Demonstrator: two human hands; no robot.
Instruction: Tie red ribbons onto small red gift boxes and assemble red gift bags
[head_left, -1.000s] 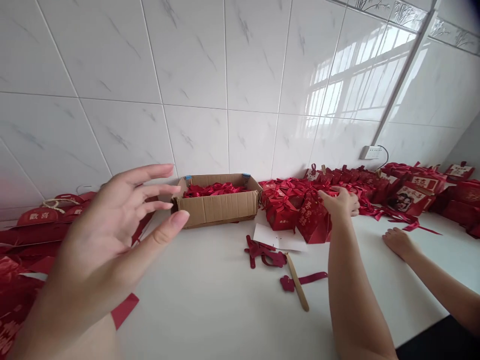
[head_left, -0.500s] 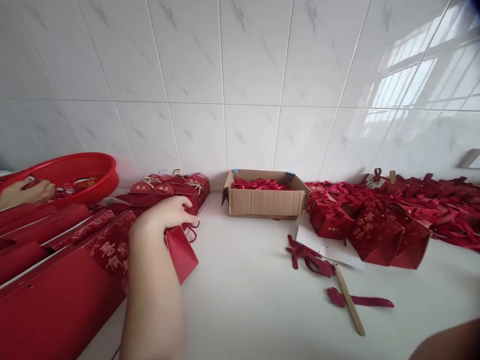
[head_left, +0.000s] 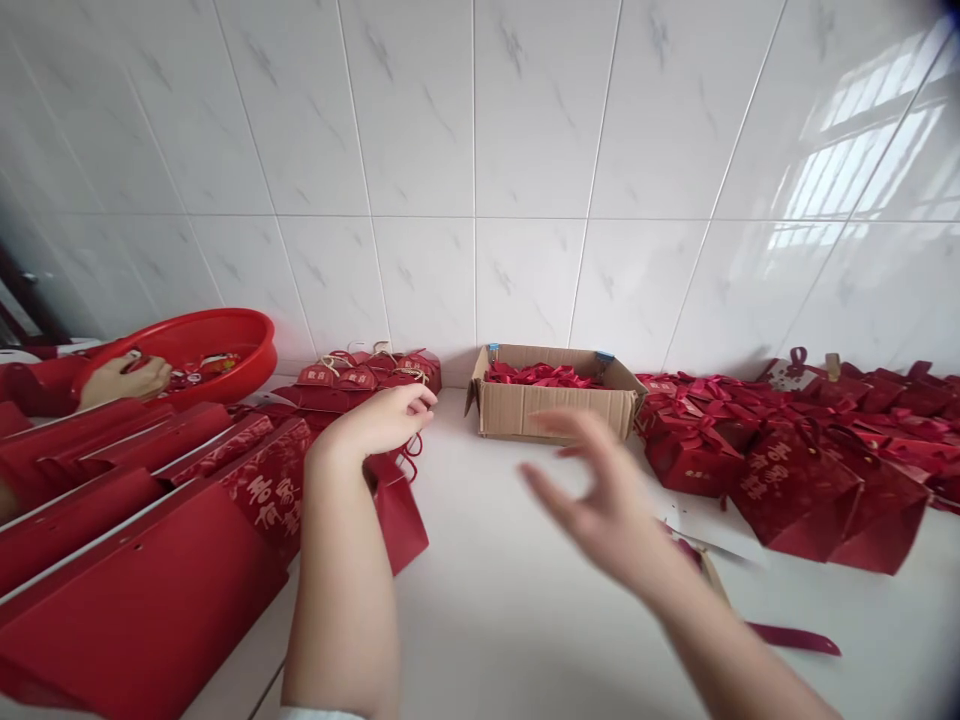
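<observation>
My left hand (head_left: 386, 415) is bent over the top of a small red gift bag (head_left: 401, 515), its visible fingers curled together; the hand hides part of the bag's upper edge. A red cord loop (head_left: 411, 458) shows just beside the bag. My right hand (head_left: 600, 490), blurred by motion, is over the table in front of the cardboard box (head_left: 555, 412). Its fingers are spread and nothing is in them. Red ribbon bows (head_left: 544, 374) fill the box. Partly behind my right forearm lie a dark red strap (head_left: 795, 638) and a wooden stick (head_left: 712, 575).
Large red bags (head_left: 135, 590) stand in rows at the left. Behind them another person's hand (head_left: 127, 380) reaches into a red basin (head_left: 259, 350). Small red boxes (head_left: 334, 378) sit by the tiled wall. Several finished-looking red boxes (head_left: 697, 455) with bows crowd the right side.
My right hand has come in from the lower right to the middle, fingers spread. My left hand stays at the red gift bag, its fingers more closed. The view has shifted slightly left.
</observation>
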